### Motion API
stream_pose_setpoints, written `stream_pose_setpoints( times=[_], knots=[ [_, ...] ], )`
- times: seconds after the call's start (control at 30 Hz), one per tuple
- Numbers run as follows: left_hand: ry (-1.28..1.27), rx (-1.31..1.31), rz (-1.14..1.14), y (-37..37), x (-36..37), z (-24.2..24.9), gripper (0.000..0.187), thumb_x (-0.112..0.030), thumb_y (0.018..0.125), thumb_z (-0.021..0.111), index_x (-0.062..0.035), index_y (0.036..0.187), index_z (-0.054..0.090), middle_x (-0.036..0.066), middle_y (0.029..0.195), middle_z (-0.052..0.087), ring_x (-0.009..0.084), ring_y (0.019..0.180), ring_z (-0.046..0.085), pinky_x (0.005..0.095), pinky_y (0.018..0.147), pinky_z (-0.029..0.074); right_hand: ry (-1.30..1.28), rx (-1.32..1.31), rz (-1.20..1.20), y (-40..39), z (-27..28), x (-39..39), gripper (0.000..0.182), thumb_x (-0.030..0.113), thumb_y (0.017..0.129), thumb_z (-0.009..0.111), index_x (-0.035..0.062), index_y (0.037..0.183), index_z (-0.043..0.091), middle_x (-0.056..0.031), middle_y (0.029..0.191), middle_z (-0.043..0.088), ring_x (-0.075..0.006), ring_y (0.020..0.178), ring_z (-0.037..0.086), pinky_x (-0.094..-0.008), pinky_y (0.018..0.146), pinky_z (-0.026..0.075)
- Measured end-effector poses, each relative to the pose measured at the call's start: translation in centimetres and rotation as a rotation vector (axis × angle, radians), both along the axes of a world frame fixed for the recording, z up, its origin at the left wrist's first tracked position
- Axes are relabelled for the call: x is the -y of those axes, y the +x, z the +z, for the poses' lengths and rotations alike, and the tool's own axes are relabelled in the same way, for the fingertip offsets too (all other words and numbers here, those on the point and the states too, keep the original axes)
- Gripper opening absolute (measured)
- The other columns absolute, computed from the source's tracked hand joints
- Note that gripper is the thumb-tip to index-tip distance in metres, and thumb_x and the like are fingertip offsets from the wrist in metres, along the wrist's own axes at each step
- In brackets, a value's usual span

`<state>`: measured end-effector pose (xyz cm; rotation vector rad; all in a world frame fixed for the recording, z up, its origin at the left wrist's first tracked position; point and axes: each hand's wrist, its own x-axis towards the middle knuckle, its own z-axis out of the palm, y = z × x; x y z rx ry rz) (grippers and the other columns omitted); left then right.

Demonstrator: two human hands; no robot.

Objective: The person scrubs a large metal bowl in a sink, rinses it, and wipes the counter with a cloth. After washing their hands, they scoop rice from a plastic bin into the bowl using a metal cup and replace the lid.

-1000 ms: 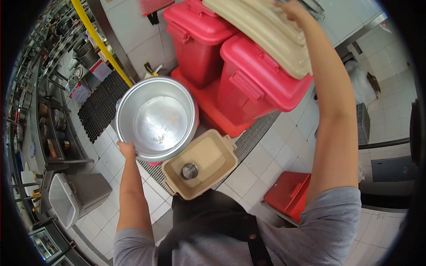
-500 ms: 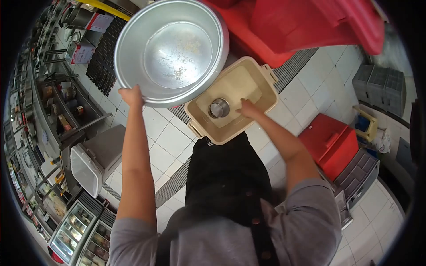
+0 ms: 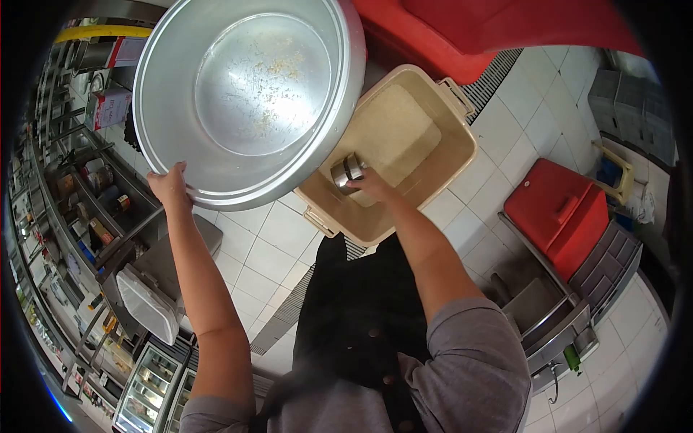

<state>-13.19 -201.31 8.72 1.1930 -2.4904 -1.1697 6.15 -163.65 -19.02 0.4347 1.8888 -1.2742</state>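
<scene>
A large round aluminium pot [image 3: 263, 86], tilted with its mouth toward me, fills the upper left; pale bits cling to its inner base. The fingers of my left hand [image 3: 172, 189] are closed over its lower-left rim. Partly behind the pot is a rectangular beige tub [image 3: 440, 173] with handles at its ends. Inside the tub, a small shiny metal cup [image 3: 345, 175] lies tipped on its side. My right hand [image 3: 370, 185] reaches in and grips that cup, with its fingertips partly hidden.
Big red plastic containers [image 3: 426, 43] stand beyond the tub. To the right are a red lidded box [image 3: 556, 206] and a metal sink [image 3: 538, 310]. A grey bin [image 3: 148, 307] and metal shelving [image 3: 108, 195] are on the left. White tiles and a drain grate [image 3: 285, 310] cover the floor.
My right hand has moved left and taken hold of the cup, which has gone from upright to tipped. The pot, still in my left hand, appears larger and further left.
</scene>
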Motion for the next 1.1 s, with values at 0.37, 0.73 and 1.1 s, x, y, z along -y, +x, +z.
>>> stream_pose_setpoints(
  times=[0.37,0.73,1.1],
  knots=[
    [-0.007,0.017,-0.032,-0.1,0.0,0.3,0.05,0.0,0.067,0.071,0.0086,0.109,0.044,0.021,0.099,0.059,0.0292,0.086,0.063,0.0381,0.076,0.051,0.504,-0.291,0.284,-7.8,0.7,-13.2,0.023,0.011,0.076,0.073,0.0028,0.098,0.068,-0.0169,0.091,0.07,-0.0321,0.089,0.066,-0.0438,0.086,0.05],
    [-0.054,-0.075,-0.067,0.0,-0.4,-0.3,0.055,-0.002,0.065,0.069,0.0129,0.111,0.042,0.028,0.103,0.059,0.0358,0.091,0.064,0.0386,0.083,0.051,0.648,-1.03,0.354,-0.1,14.6,-11.0,0.02,0.003,0.076,0.056,0.0074,0.091,0.069,-0.0088,0.086,0.065,-0.0246,0.093,0.061,-0.0386,0.095,0.04],
    [-0.088,0.018,0.0,0.1,-2.0,2.0,0.052,-0.004,0.068,0.064,0.0118,0.111,0.039,0.035,0.104,0.059,0.0477,0.099,0.061,0.0459,0.091,0.049,0.352,-1.03,0.937,-10.1,49.9,-7.7,0.027,-0.002,0.07,0.062,0.0035,0.096,0.063,-0.0099,0.091,0.061,-0.0274,0.096,0.057,-0.0407,0.099,0.038]
  ],
)
